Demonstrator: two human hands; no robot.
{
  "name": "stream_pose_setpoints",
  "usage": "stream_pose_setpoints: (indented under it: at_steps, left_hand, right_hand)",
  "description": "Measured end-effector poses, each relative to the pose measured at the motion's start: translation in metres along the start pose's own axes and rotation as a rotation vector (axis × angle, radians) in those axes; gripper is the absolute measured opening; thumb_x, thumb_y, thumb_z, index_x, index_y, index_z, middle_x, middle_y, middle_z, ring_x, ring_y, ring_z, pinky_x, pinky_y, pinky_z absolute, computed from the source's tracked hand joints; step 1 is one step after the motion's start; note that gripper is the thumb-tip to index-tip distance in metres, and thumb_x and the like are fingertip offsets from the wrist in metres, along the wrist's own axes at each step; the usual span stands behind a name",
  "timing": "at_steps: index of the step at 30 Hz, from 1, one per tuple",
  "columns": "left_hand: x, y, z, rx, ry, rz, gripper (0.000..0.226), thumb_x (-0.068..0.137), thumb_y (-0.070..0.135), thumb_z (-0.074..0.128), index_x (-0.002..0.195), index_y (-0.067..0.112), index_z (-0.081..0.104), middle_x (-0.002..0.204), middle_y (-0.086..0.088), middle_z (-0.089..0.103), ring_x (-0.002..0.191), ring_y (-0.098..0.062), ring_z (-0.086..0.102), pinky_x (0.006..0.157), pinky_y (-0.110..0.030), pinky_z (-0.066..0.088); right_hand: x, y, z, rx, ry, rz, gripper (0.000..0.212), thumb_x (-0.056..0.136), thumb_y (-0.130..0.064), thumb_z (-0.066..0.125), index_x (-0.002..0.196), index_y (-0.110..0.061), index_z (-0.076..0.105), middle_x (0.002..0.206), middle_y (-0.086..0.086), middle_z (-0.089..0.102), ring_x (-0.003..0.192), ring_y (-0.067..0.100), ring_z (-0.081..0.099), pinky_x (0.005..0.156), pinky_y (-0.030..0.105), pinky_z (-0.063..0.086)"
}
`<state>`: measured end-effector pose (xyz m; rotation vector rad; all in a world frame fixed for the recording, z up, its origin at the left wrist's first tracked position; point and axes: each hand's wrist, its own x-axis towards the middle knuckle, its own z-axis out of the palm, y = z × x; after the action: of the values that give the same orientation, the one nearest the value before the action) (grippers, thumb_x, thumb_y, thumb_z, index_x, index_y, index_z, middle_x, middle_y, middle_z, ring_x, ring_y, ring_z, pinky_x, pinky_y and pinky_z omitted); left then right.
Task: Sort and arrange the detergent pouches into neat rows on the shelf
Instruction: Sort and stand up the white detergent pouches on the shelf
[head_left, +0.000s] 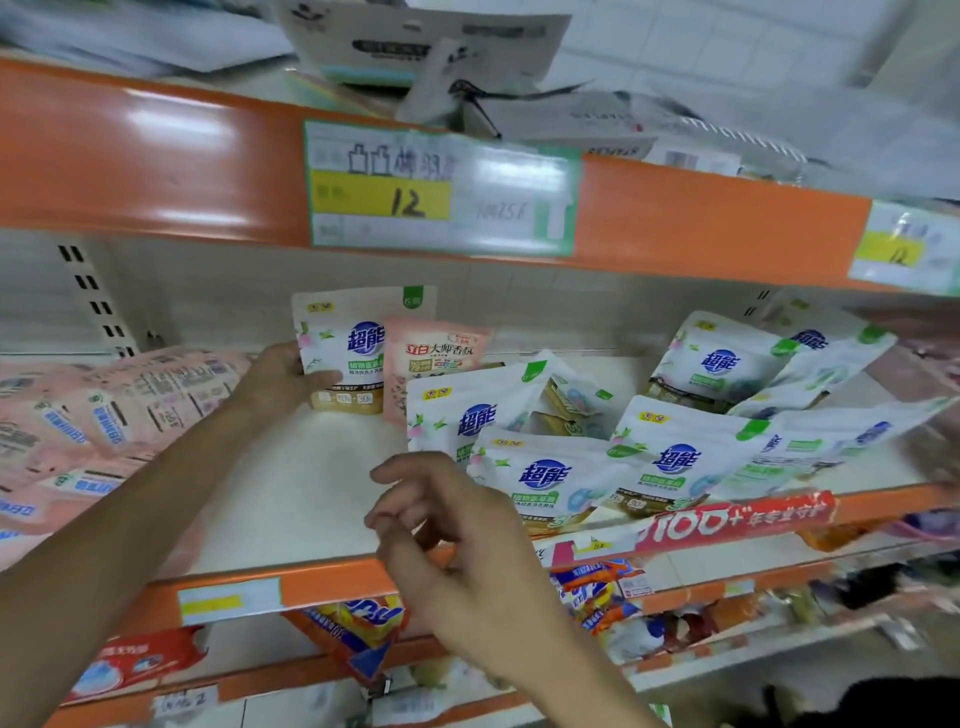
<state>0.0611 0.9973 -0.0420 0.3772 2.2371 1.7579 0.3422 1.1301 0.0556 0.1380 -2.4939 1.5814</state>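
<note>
**A:** What lay at the left of the frame?

**B:** A heap of pink pouches (104, 415), flat and overlapping on the shelf (311, 493); none stood upright.

**A:** And the left hand?

**B:** The left hand (283, 376) gripped a white pouch (348, 348) by its left edge, thumb across the front, holding it upright near the back wall at centre; a lone pink pouch (441, 358) stood overlapping its right side.

**A:** The right hand?

**B:** The right hand (441, 525) hung before the shelf's orange lip at lower centre; its fingers were loosely curled and pinched nothing.

**A:** Further right?

**B:** A jumble of white pouches (649, 457), leaning and lying at every angle, ran out to the right edge.

**A:** What could have gone wrong from there?

**B:** By my judgement, the held pouch looked soft and might have slumped once released, toppling the pink one beside it. That pink one sat among the white, so a row could have ended up mixed. The front pouches lay close to the lip, so a careless reach might have pushed them off.
</note>
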Motion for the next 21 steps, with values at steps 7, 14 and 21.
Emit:
stream_pose_setpoints:
  at_steps: [7,14,21]
  left_hand:
    - [-0.002,0.004,-0.005,-0.018,0.094,-0.034,0.043,0.067,-0.008,0.081,0.098,0.019,0.067,0.090,0.005,0.075,0.100,-0.030,0.067,0.097,-0.050,0.050]
    - [-0.023,0.021,0.003,0.142,0.222,-0.054,0.046,0.066,0.003,0.086,0.104,0.004,0.060,0.103,-0.009,0.069,0.092,-0.022,0.065,0.070,-0.023,0.048]
    - [-0.037,0.033,0.014,0.286,0.343,-0.103,0.064,0.067,0.025,0.087,0.120,0.012,0.054,0.119,-0.005,0.058,0.109,-0.023,0.056,0.091,-0.034,0.046]
  right_hand:
    - [0.046,-0.031,-0.122,-0.285,0.322,-0.120,0.018,0.083,-0.013,0.054,0.081,-0.027,0.064,0.076,0.001,0.071,0.062,0.022,0.064,0.062,0.038,0.054]
    - [0.135,0.033,-0.203,-0.612,0.089,0.342,0.016,0.095,-0.007,0.049,0.090,0.000,0.063,0.083,0.008,0.066,0.063,0.000,0.062,0.055,0.012,0.044]
    - [0.180,0.132,-0.203,-0.675,-0.185,0.688,0.014,0.088,-0.008,0.061,0.087,0.006,0.066,0.078,0.020,0.067,0.067,0.028,0.062,0.068,0.035,0.056]
